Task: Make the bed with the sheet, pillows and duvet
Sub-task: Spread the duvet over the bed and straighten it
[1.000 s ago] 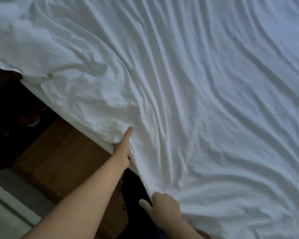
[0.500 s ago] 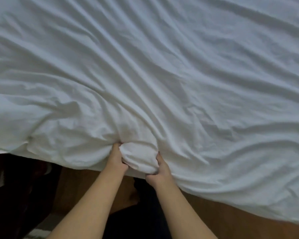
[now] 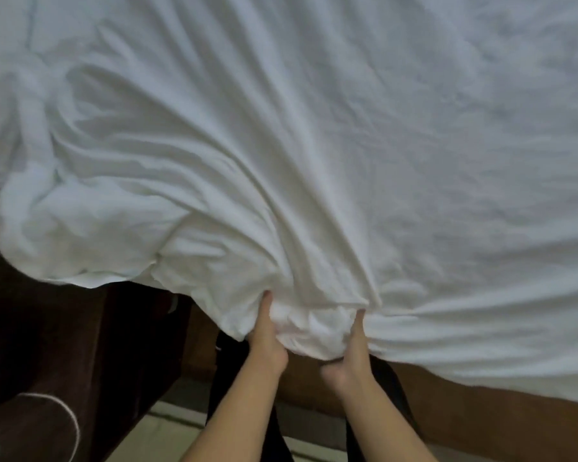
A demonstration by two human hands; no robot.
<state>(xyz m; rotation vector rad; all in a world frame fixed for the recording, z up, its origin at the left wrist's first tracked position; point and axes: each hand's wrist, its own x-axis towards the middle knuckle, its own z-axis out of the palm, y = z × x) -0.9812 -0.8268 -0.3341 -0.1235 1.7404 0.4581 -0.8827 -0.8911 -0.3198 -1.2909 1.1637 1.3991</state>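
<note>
Both hands' grip (image 3: 309, 341) on bunched sheet (image 3: 314, 161)

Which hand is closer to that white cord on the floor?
Left. The left hand grips the sheet edge on the white cord's side; the right hand grips it farther away.

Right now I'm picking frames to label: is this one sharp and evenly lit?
Head view: dim and soft throughout; the white sheet is the brightest part, its creases readable; under its edge the floor is nearly black; both the left hand and right hand are slightly blurred; no glare.
</note>
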